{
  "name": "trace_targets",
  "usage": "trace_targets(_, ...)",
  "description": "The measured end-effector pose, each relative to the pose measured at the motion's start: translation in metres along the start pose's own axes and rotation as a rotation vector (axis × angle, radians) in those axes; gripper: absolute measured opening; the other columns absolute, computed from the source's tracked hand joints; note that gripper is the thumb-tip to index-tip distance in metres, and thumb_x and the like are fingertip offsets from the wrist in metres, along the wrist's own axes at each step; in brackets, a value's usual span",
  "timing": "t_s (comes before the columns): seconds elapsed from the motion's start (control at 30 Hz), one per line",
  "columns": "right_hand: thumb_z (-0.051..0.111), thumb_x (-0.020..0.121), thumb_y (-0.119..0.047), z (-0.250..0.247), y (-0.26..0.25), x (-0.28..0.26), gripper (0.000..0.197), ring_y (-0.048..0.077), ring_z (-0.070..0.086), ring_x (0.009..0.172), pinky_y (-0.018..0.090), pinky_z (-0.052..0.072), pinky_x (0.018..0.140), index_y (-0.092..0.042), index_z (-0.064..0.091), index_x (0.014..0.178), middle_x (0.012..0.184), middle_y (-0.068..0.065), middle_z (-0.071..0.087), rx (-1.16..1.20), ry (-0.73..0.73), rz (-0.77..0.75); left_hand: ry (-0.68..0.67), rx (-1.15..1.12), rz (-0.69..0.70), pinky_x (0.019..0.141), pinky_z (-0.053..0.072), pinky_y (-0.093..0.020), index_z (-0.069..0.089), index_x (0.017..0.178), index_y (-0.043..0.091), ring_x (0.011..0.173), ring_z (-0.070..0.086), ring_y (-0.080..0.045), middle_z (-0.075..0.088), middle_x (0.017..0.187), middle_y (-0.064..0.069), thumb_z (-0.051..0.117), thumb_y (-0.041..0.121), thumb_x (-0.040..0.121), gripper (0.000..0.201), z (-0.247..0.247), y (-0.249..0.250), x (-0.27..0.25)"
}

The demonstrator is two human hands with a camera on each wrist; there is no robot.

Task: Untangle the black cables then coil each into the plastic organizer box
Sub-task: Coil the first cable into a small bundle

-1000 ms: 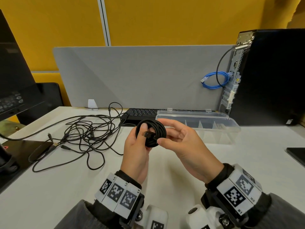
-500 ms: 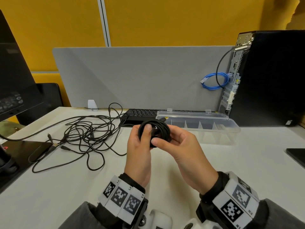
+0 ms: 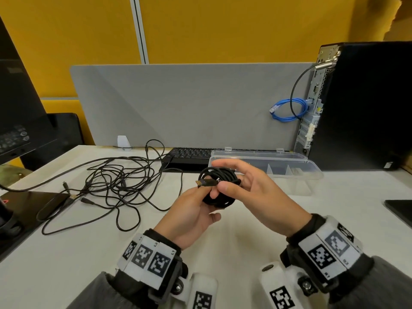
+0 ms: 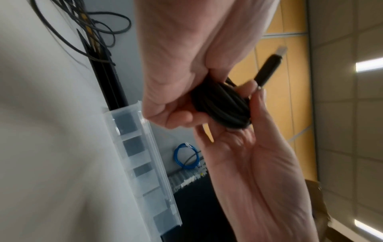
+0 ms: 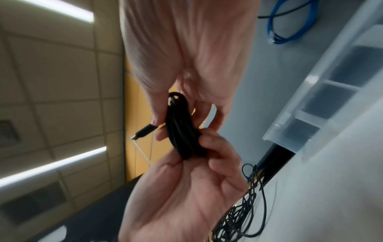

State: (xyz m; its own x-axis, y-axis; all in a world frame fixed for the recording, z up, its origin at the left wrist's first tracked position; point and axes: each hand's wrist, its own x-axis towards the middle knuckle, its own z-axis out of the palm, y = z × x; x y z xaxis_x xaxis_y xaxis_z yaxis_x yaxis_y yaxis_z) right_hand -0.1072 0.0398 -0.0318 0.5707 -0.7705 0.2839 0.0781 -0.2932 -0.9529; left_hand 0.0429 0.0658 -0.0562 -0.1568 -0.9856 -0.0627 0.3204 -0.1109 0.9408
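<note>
Head cam high, looking fwd/down over desk (image 3: 223, 237), wrist cams close-up along palms, tilted toward ceiling, all three share coiled cable (image 3: 219, 188) betw hands, organizer box (image 3: 296, 169), blue cable (image 3: 287, 109), tangled cables (image 3: 116, 181)

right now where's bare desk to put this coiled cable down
Bare desk lies under the coiled cable, and right of both hands, between organizer box and near edge. Crowded left: the cable tangle.

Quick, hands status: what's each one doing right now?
Left hand: holding the coiled black cable, fingers curled round its lower part.
Right hand: pinching the same coil, thumb in front, fingers behind.
</note>
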Motion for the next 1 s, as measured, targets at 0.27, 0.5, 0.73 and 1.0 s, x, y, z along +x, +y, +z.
trace_targets(0.27, 0.058, 0.088, -0.019, -0.016, -0.015, -0.003, 0.037, 0.014, 0.065, 0.086, 0.025, 0.050, 0.080, -0.021, 0.047, 0.123, 0.076, 0.001, 0.068, -0.098, -0.102, 0.083, -0.016, 0.035, 0.208, 0.081, 0.041, -0.041, 0.048, 0.086, 0.021, 0.090, 0.055, -0.019, 0.058, 0.089, -0.003, 0.066, 0.041, 0.057, 0.039, -0.013, 0.015, -0.008)
trace_targets(0.5, 0.055, 0.093, -0.019, -0.009, -0.020, -0.005, 0.030, 0.006, 0.055, 0.069, 0.019, 0.042, 0.065, -0.018, 0.043, 0.120, 0.068, -0.005, 0.062, -0.282, -0.157, 0.091, 0.091, 0.840, 0.463, 0.064, 0.033, -0.006, 0.060, 0.059, 0.029, 0.070, 0.043, 0.003, 0.045, 0.073, 0.015, 0.050, 0.065, 0.066, 0.038, -0.010, 0.014, -0.008)
trace_targets(0.73, 0.056, 0.091, -0.013, -0.012, -0.012, -0.001, 0.024, 0.012, 0.063, 0.075, 0.029, 0.053, 0.077, -0.016, 0.049, 0.114, 0.083, 0.003, 0.069, -0.136, -0.039, 0.081, -0.011, 0.687, 0.436, 0.083, 0.042, -0.017, 0.065, 0.075, 0.027, 0.085, 0.048, -0.004, 0.052, 0.079, 0.019, 0.043, 0.057, 0.075, 0.037, -0.012, 0.012, -0.004)
trace_targets(1.0, 0.045, 0.097, -0.019, -0.008, -0.003, 0.004, 0.020, -0.002, 0.054, 0.069, 0.014, 0.043, 0.068, -0.022, 0.053, 0.115, 0.082, -0.013, 0.059, -0.452, 0.155, -0.077, -0.103, 0.238, 0.369, 0.086, 0.052, -0.030, 0.060, 0.107, 0.002, 0.094, 0.058, -0.015, 0.064, 0.094, -0.005, 0.042, 0.027, 0.089, 0.036, 0.002, 0.004, -0.002)
